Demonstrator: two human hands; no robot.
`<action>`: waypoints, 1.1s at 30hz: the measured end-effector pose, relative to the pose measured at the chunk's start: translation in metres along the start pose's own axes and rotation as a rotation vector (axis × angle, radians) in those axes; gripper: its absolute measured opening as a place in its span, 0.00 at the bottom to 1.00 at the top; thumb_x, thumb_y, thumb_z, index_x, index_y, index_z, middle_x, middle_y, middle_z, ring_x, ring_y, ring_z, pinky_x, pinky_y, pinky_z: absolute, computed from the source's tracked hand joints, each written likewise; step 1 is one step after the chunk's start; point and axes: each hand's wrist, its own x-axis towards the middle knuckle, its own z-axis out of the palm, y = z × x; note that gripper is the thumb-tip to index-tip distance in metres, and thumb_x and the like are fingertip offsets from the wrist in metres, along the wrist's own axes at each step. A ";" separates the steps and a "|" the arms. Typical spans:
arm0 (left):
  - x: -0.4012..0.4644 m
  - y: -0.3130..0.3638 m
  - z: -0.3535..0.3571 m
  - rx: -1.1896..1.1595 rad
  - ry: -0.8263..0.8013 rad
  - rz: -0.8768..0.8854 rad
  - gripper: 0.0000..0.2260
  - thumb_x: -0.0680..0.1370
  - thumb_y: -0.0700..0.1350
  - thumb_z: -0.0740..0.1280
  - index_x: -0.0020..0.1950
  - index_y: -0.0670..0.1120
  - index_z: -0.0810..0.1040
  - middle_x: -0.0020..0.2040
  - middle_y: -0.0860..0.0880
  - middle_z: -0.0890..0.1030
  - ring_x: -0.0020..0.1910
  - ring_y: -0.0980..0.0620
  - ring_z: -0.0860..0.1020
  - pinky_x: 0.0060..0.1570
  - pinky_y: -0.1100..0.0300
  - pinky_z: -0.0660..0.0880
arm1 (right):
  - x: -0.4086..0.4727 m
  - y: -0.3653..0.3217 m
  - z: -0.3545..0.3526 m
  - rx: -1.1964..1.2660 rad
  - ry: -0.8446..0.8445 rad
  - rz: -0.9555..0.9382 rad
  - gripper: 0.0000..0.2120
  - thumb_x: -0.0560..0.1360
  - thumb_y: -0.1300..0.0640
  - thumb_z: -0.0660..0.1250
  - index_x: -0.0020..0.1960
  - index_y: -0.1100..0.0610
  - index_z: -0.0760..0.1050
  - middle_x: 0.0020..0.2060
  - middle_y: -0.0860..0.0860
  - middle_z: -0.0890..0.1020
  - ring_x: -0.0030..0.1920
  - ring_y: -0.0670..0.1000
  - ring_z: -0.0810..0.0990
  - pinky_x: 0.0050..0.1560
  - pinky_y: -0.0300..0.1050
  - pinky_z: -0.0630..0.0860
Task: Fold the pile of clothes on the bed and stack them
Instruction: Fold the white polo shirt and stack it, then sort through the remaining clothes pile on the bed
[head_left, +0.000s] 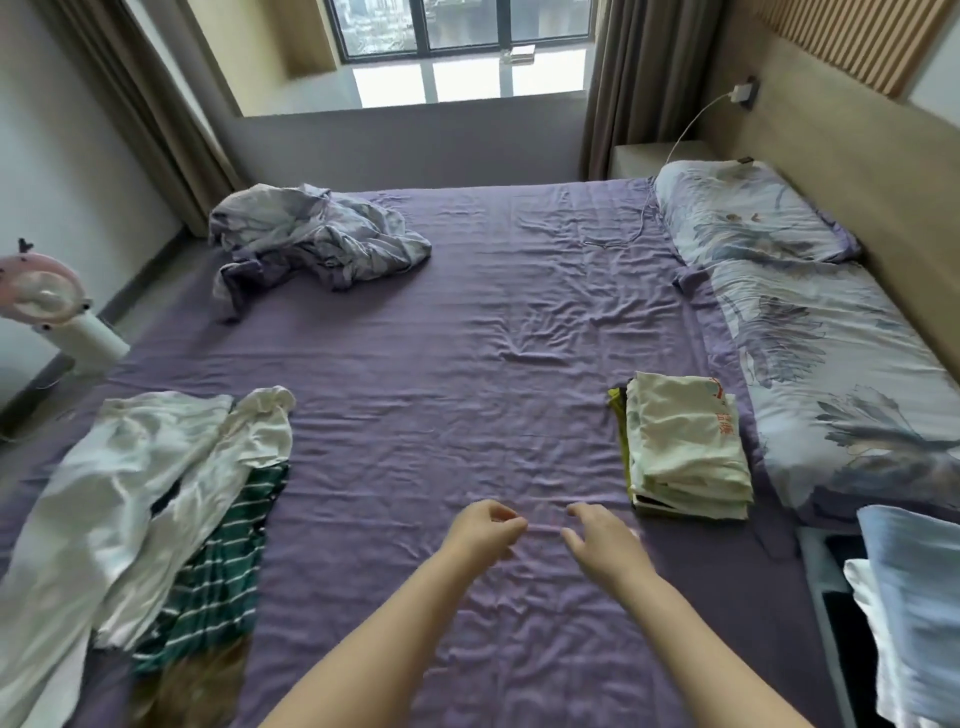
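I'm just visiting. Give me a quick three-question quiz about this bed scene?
1. True or false: both hands hold clothing.
2. The folded stack lies nearest: A) the crumpled blanket B) the flowered pillows C) the fan
3. Fill in: the unfolded pile includes a green ____ garment.

Key: 1 false, the left hand and right hand hover empty over the purple sheet; 2 B; 3 striped.

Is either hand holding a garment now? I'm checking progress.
No, the left hand and right hand hover empty above the purple sheet.
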 end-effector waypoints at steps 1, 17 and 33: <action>-0.012 -0.009 -0.014 0.008 0.024 0.007 0.06 0.76 0.47 0.68 0.48 0.46 0.79 0.37 0.51 0.80 0.31 0.56 0.79 0.28 0.66 0.71 | -0.008 -0.019 0.005 -0.023 0.001 -0.027 0.21 0.80 0.48 0.58 0.71 0.52 0.65 0.69 0.50 0.70 0.69 0.51 0.68 0.64 0.48 0.66; -0.194 -0.170 -0.206 0.318 0.292 0.057 0.13 0.77 0.51 0.64 0.56 0.46 0.80 0.54 0.47 0.82 0.53 0.49 0.80 0.55 0.55 0.76 | -0.140 -0.261 0.106 -0.172 -0.023 -0.242 0.18 0.80 0.49 0.58 0.68 0.52 0.69 0.63 0.52 0.77 0.65 0.54 0.73 0.62 0.47 0.67; -0.205 -0.208 -0.279 0.214 0.466 -0.052 0.12 0.78 0.51 0.64 0.56 0.46 0.79 0.56 0.46 0.81 0.55 0.47 0.78 0.57 0.53 0.75 | -0.105 -0.360 0.121 -0.297 -0.092 -0.494 0.15 0.80 0.51 0.58 0.63 0.54 0.73 0.59 0.52 0.79 0.60 0.55 0.77 0.59 0.45 0.72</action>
